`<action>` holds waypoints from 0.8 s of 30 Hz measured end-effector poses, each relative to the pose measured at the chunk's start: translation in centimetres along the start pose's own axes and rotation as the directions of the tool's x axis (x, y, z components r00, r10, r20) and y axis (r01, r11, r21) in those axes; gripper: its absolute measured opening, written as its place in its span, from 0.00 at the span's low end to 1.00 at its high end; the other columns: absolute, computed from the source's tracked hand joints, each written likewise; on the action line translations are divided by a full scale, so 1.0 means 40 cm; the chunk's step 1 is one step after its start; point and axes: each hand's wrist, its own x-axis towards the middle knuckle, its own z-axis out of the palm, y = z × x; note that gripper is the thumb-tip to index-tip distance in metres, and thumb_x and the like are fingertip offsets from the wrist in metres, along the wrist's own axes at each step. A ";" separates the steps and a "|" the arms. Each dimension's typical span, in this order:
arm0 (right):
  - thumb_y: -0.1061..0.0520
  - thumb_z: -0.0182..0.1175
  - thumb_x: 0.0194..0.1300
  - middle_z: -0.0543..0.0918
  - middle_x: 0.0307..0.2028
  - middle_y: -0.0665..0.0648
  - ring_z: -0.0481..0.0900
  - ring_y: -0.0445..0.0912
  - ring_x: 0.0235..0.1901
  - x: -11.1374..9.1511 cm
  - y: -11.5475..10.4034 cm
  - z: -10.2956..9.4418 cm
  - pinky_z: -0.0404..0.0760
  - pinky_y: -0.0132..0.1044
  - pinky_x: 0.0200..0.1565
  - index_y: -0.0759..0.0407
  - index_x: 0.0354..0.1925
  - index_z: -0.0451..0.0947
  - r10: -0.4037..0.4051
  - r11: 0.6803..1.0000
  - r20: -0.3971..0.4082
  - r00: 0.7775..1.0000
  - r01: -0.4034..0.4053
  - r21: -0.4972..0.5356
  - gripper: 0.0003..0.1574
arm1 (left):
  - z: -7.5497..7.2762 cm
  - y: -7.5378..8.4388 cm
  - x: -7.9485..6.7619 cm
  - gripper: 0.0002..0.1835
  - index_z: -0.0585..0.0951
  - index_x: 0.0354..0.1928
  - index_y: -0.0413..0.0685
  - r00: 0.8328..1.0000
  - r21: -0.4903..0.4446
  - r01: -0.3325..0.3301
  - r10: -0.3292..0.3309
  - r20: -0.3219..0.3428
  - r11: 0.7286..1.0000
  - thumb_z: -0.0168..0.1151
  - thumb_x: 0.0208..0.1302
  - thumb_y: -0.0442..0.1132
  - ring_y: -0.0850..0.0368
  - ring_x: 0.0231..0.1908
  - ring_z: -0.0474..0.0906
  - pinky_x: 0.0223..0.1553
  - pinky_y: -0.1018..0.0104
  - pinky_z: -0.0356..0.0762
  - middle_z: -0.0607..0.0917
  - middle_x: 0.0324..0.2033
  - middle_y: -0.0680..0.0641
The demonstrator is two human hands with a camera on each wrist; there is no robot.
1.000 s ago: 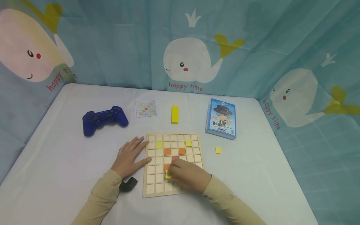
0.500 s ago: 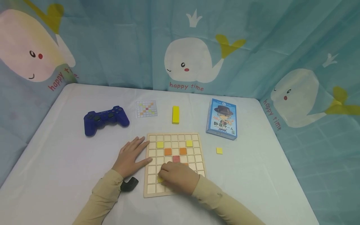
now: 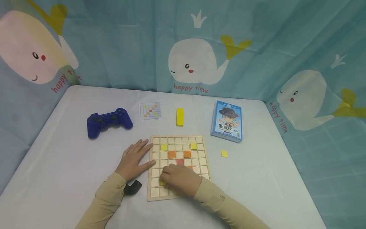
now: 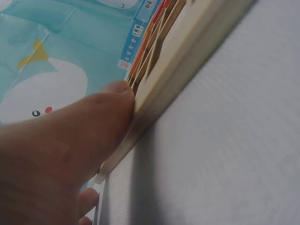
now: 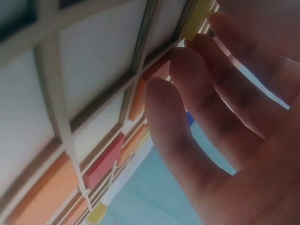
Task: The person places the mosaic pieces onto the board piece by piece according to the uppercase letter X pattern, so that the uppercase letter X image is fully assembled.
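A wooden grid board (image 3: 155, 192) lies on the white table, with yellow, orange and red square tiles in some cells. Over its lower left part my right hand (image 3: 181, 179) bends its fingers down around a yellow tile (image 3: 162, 183), largely covered by the fingertips. In the right wrist view that yellow tile (image 5: 197, 19) sits at the grid by the fingertips. My left hand (image 3: 132, 161) lies spread at the board's left edge, thumb and a finger touching the frame. The left thumb (image 4: 103, 117) presses against the frame's side in the left wrist view.
Behind the board are a blue game controller (image 3: 109, 122), a printed pattern card (image 3: 150, 111), a yellow block (image 3: 179, 117) and a blue game box (image 3: 227, 121). One loose yellow tile (image 3: 224, 154) lies right of the board. A black curved object (image 3: 133, 187) is beside the left wrist.
My right hand has carried the yellow tile leftward, to a cell in the lower left of the board, and has since stayed there. The left hand keeps its place on the edge.
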 end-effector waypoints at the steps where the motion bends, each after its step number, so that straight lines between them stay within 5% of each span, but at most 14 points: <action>1: 0.47 0.65 0.61 0.77 0.38 0.41 0.75 0.35 0.38 0.000 0.001 0.000 0.76 0.22 0.40 0.46 0.42 0.78 -0.003 1.000 -0.005 1.000 0.003 0.006 0.12 | 0.000 0.000 0.000 0.39 0.66 0.70 0.52 1.000 0.003 0.000 0.000 0.001 1.000 0.61 0.60 0.61 0.43 0.73 0.50 0.72 0.44 0.42 0.61 0.71 0.44; 10: 0.47 0.66 0.60 0.78 0.39 0.42 0.76 0.36 0.38 0.000 0.018 -0.004 0.77 0.23 0.43 0.47 0.43 0.78 0.019 0.998 -0.046 0.999 -0.017 0.054 0.14 | -0.004 0.001 0.012 0.39 0.66 0.70 0.52 1.000 0.012 -0.017 0.017 -0.004 1.000 0.61 0.60 0.61 0.43 0.73 0.49 0.73 0.44 0.41 0.61 0.71 0.44; 15: 0.50 0.66 0.61 0.79 0.38 0.44 0.77 0.38 0.37 -0.049 0.071 -0.032 0.79 0.26 0.42 0.49 0.41 0.78 0.116 0.987 -0.107 0.987 -0.103 0.121 0.11 | -0.003 0.004 0.013 0.40 0.65 0.70 0.53 1.000 0.008 -0.005 0.005 0.010 1.000 0.60 0.60 0.62 0.44 0.73 0.48 0.73 0.45 0.40 0.60 0.72 0.45; 20: 0.58 0.69 0.58 0.80 0.39 0.48 0.79 0.41 0.39 -0.161 0.160 -0.039 0.82 0.31 0.43 0.53 0.41 0.78 0.307 0.944 -0.149 0.940 -0.280 0.175 0.12 | 0.001 0.008 0.010 0.40 0.65 0.70 0.53 1.000 0.011 0.004 -0.005 0.016 1.000 0.60 0.60 0.63 0.44 0.73 0.48 0.73 0.45 0.40 0.60 0.72 0.45; 24: 0.63 0.69 0.55 0.81 0.41 0.51 0.80 0.45 0.43 -0.273 0.222 -0.032 0.83 0.37 0.46 0.56 0.42 0.79 0.484 0.870 -0.116 0.867 -0.463 0.169 0.15 | 0.004 0.008 0.006 0.40 0.65 0.70 0.53 1.000 0.008 0.005 -0.005 0.015 1.000 0.60 0.60 0.62 0.44 0.73 0.48 0.73 0.45 0.40 0.60 0.72 0.45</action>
